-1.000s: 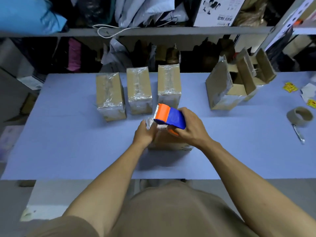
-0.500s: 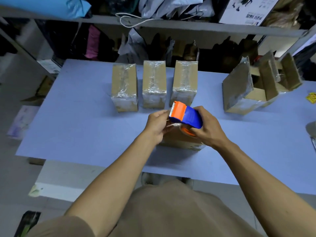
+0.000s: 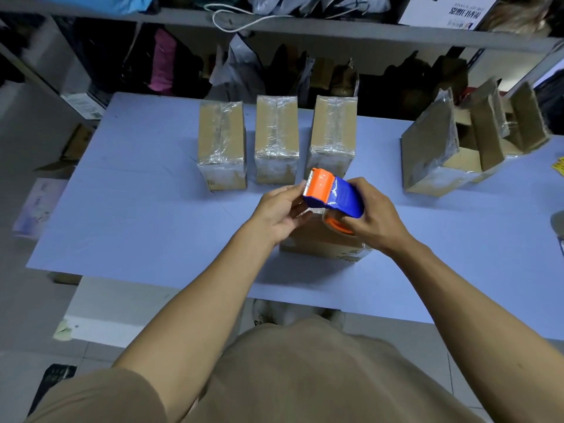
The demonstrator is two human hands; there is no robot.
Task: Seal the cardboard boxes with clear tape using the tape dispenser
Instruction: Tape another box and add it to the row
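My right hand (image 3: pixel 374 221) grips a blue and orange tape dispenser (image 3: pixel 331 195), held just above a cardboard box (image 3: pixel 323 244) near the table's front. My left hand (image 3: pixel 279 213) is at the dispenser's toothed orange end, fingers curled at the tape there; the tape itself is hard to make out. The box is largely hidden under both hands. Three taped cardboard boxes stand in a row behind: left (image 3: pixel 221 145), middle (image 3: pixel 277 138), right (image 3: pixel 333 135).
The blue table (image 3: pixel 137 215) runs wide to the left. Open cardboard boxes (image 3: pixel 470 138) with raised flaps sit at the back right. A shelf rack (image 3: pixel 305 25) packed with bags stands behind the table. A tape roll's edge (image 3: pixel 558 221) shows at far right.
The dispenser has lifted off the box top and my left hand has moved from the box's end up to the dispenser's cutter. The camera view has shifted left.
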